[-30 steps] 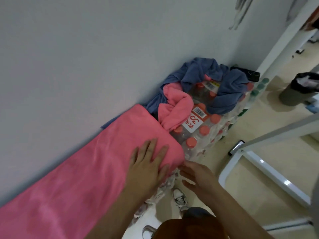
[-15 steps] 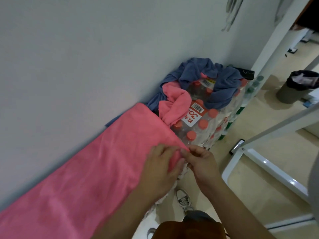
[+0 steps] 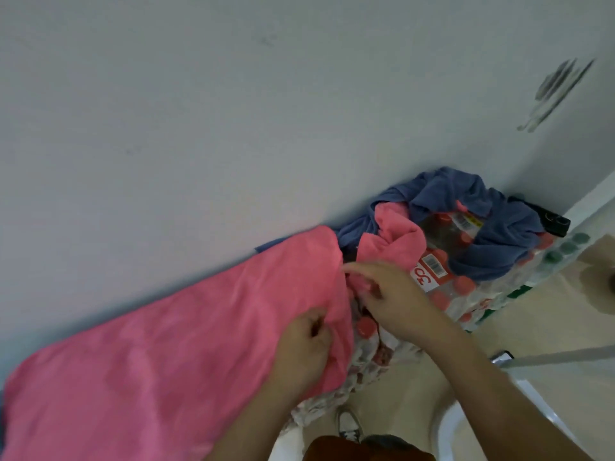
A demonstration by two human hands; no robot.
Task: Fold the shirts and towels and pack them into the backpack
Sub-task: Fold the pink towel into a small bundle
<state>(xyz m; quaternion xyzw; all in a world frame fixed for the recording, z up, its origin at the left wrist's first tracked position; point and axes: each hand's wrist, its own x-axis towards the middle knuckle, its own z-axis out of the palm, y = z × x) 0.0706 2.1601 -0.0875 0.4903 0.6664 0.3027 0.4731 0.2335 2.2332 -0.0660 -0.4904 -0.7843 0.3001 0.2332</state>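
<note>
One large pink towel [image 3: 173, 344], one small pink towel [image 3: 392, 241] and one blue cloth [image 3: 499, 247] lie on shrink-wrapped bottle packs [image 3: 442, 294] against a wall [image 3: 233, 111]. The left hand [image 3: 306, 347] clutches the large towel's end; the right hand [image 3: 392, 297], fingers curled, meets that edge, grasp unclear.

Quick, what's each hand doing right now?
Left hand: grips the pink towel by its edge.
Right hand: at the towel's edge, blurred; cannot tell.

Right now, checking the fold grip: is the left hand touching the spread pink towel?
Touching. Head view: the left hand curls its fingers into the pink towel at its end.
</note>
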